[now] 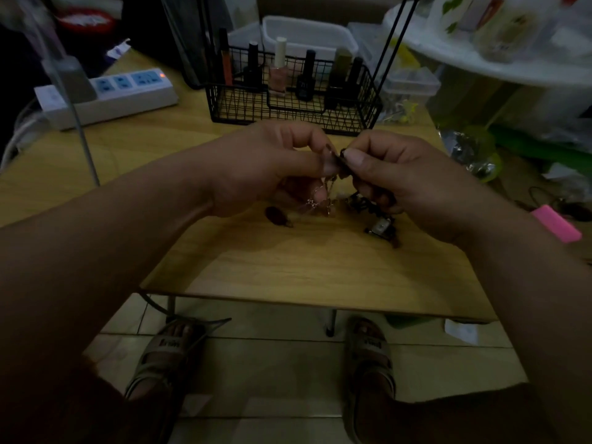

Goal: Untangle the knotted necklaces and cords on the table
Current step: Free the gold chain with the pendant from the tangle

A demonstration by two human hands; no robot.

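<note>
Above the middle of the wooden table point(304, 267), the left hand point(272, 168) and the right hand point(394, 174) met thumb to thumb, each pinching one side of the dark knot point(341, 160) between thumb and forefinger, the other fingers curled under. From the knot a thin pale chain point(320, 200) hung toward seven o'clock and a dark cord point(368, 205) dropped toward five o'clock, both running down toward the tabletop. A brown oval pendant point(278, 216) lay on the wood at seven o'clock of the hands, a squarish metal pendant point(381, 227) at five o'clock; which strand each belonged to could not be told in the dim light. A black wire basket point(294, 100) of bottles stood at twelve o'clock and a power strip point(109, 94) at ten o'clock

The step in hand looked to be loosening the knot itself, with the untangling far from done. The next move would likely call for a small, patient teasing apart with the fingertips to open a loop, not a hard tug, which might draw it tighter
</note>
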